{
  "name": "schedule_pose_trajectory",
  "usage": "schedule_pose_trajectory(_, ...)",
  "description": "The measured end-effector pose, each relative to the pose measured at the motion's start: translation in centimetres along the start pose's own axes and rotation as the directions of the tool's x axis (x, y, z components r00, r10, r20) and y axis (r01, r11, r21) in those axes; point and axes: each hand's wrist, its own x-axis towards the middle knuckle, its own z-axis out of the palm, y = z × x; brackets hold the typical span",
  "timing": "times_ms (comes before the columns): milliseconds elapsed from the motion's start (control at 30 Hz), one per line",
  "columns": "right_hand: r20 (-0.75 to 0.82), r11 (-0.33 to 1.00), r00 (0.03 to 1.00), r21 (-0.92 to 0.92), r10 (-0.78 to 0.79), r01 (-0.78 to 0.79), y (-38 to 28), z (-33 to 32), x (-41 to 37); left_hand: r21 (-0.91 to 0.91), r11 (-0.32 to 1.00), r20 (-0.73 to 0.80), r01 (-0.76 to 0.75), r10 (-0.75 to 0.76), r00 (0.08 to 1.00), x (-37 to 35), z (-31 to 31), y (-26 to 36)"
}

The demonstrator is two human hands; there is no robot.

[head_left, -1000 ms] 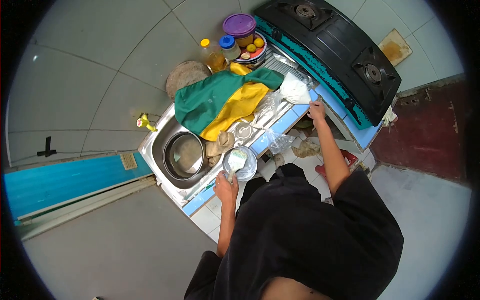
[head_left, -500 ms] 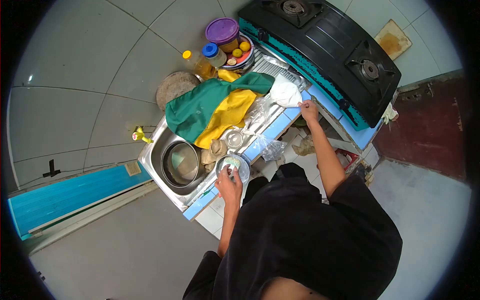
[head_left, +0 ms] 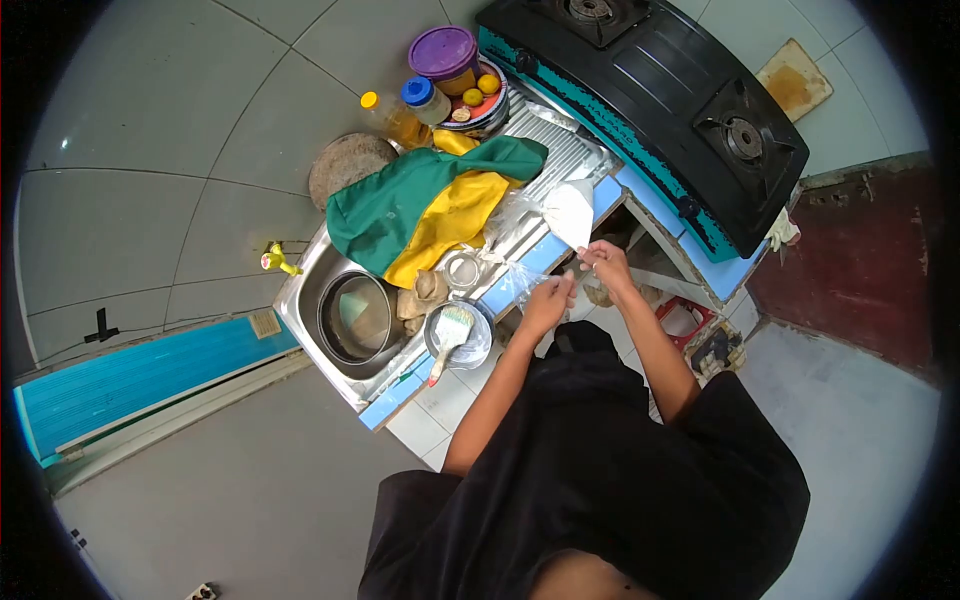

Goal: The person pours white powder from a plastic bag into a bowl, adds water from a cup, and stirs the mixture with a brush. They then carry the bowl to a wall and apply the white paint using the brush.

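My right hand (head_left: 606, 266) pinches the lower corner of a white-filled plastic bag (head_left: 570, 213), which leans over the counter's front edge. Just to its left is my left hand (head_left: 549, 303), fingers curled together beside a clear plastic bag (head_left: 520, 282); what those fingers hold, if anything, I cannot make out. A paintbrush (head_left: 454, 333) with pale bristles and a red-tipped handle lies across a bowl (head_left: 478, 352) at the counter edge, apart from both hands. Behind the bowl stands a small clear cup (head_left: 462, 269).
A sink (head_left: 304, 297) holds a round dark pan (head_left: 334, 350). Green and yellow cloth (head_left: 410, 205) covers part of the drainboard. Bottles, a purple-lidded tub (head_left: 443, 53) and citrus fruits stand behind. A two-burner stove (head_left: 650, 100) is at the right.
My left hand has let go of the paintbrush in the bowl and moved right, close to my right hand. My right hand has drawn the white bag's corner down and left.
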Motion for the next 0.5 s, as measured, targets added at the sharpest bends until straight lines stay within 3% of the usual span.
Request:
schedule_pose_trajectory(33, 0.020, 1.000, 1.000, -0.016, -0.014, 0.014, 0.4, -0.3, 0.1, -0.161, 0.982, 0.021, 0.102, -0.100, 0.995, 0.8, 0.7, 0.3)
schedule_pose_trajectory(67, 0.039, 0.999, 0.999, -0.029, -0.026, 0.027, 0.9, -0.5, 0.1, -0.158, 0.982, 0.024, 0.105, -0.102, 0.994, 1.5, 1.1, 0.4)
schedule_pose_trajectory(133, 0.062, 0.997, 0.998, -0.075, -0.007, 0.011, 0.8, -1.3, 0.2, -0.366, 0.888, 0.130, 0.279, -0.248, 0.960, 3.3, 2.0, 0.1)
schedule_pose_trajectory(167, 0.089, 0.992, 0.996, -0.123, 0.013, -0.003, 0.7, -1.7, 0.3, -0.441, 0.850, 0.124, 0.287, -0.258, 0.958, 4.0, 2.4, -0.2)
schedule_pose_trajectory(267, 0.103, 0.969, 0.993, -0.230, -0.064, 0.086, 1.5, -2.7, 1.0, -0.472, 0.823, 0.134, 0.315, -0.287, 0.949, 5.4, 3.5, -1.3)
schedule_pose_trajectory(400, 0.088, 0.964, 0.995, -0.257, -0.049, 0.071, 2.0, -4.0, 2.3, -0.541, 0.765, 0.120, 0.349, -0.341, 0.932, 5.9, 4.7, -1.9)
schedule_pose_trajectory(467, 0.000, 0.981, 0.998, -0.186, 0.059, -0.058, 2.3, -4.0, 3.0, -0.527, 0.743, 0.054, 0.412, -0.455, 0.889, 6.5, 5.0, -2.8)
schedule_pose_trajectory(500, 0.034, 0.974, 0.995, -0.208, 0.096, -0.087, 2.0, -3.9, 3.1, -0.528, 0.742, 0.056, 0.414, -0.456, 0.888, 6.6, 5.2, -3.1)
